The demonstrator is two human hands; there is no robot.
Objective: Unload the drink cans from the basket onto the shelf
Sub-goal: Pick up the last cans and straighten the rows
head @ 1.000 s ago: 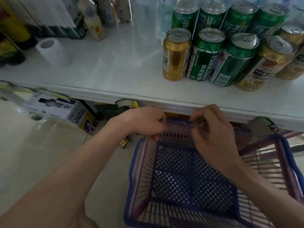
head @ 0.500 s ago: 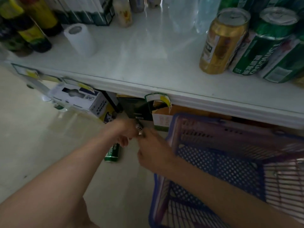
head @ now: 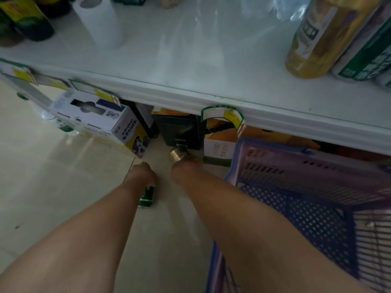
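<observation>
Both arms reach down to the floor left of the blue and purple basket [head: 275,149], which shows no cans inside. My left hand [head: 141,176] is closed over the top of a green can [head: 146,197] that lies on the floor. My right hand [head: 186,170] grips a gold can [head: 178,154], its shiny end pointing up toward the shelf edge. On the white shelf [head: 190,60] at the far right stand a gold can [head: 317,39] and a green can [head: 368,56] side by side.
A white paper roll [head: 99,20] and dark bottles [head: 25,20] stand at the shelf's back left. Under the shelf sit a white carton [head: 95,115], a black box [head: 179,130] and an orange carton [head: 220,142]. Price tags hang from the shelf lip.
Both hands left the basket rim and dropped to the floor on its left. The view swung left and down. My hands now close on two cans there.
</observation>
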